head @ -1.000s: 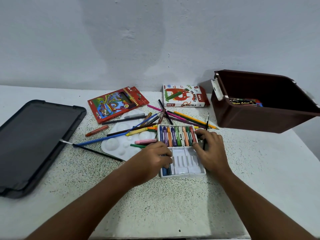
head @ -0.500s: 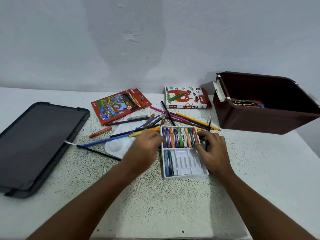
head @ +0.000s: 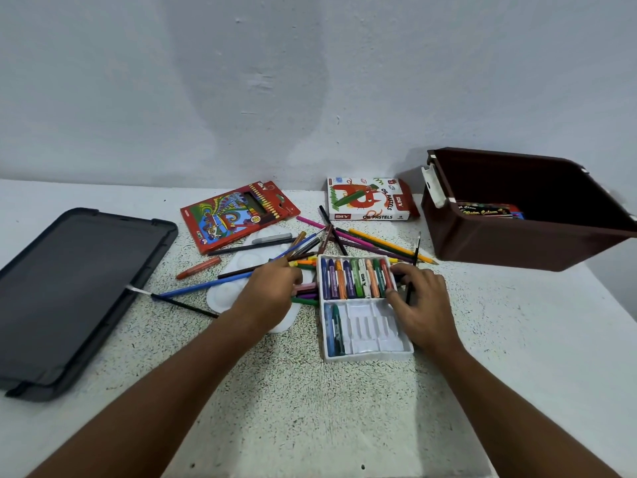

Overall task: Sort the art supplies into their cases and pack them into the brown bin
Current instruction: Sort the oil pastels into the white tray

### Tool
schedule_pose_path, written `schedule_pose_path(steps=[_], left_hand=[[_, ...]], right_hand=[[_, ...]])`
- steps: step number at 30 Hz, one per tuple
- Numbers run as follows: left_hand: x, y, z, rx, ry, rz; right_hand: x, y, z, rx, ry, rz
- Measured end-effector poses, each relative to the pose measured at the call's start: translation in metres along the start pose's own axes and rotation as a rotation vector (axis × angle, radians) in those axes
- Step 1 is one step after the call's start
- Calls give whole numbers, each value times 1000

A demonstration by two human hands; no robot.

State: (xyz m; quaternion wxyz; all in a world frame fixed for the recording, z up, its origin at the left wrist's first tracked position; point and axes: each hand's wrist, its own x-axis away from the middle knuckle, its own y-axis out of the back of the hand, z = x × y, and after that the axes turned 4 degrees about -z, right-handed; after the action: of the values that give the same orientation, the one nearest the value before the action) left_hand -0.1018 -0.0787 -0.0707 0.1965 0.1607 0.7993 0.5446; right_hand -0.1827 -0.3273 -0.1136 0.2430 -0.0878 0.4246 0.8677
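From my feed the loose oil pastels [head: 305, 294] lie crosswise just left of the pastel tray [head: 366, 343] — under my left hand [head: 272, 294], fingers curled over them, grasp unclear — while the right hand [head: 418, 298] rests loose-fingered on the tray's right edge.

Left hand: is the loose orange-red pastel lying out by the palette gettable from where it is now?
Probably yes. The orange-red pastel lies alone on the table, left of the left hand, with nothing on top; only loose pencils lie between.
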Motion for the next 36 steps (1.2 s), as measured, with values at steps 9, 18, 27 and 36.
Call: schedule_pose_path(steps=[9,18,27,36], left_hand=[[2,7,11,-71,-107,-153],[26,6,-38,-7,-609,-209],[33,-14,-42,-65,-712,-112],[40,-21,-43,55,-660,-217]], right_hand=[[0,0,-1,-2,2,-1],[0,0,-1,-6,2,-5],[0,-1,-1,9,1,-5],[0,-1,-3,13,4,2]])
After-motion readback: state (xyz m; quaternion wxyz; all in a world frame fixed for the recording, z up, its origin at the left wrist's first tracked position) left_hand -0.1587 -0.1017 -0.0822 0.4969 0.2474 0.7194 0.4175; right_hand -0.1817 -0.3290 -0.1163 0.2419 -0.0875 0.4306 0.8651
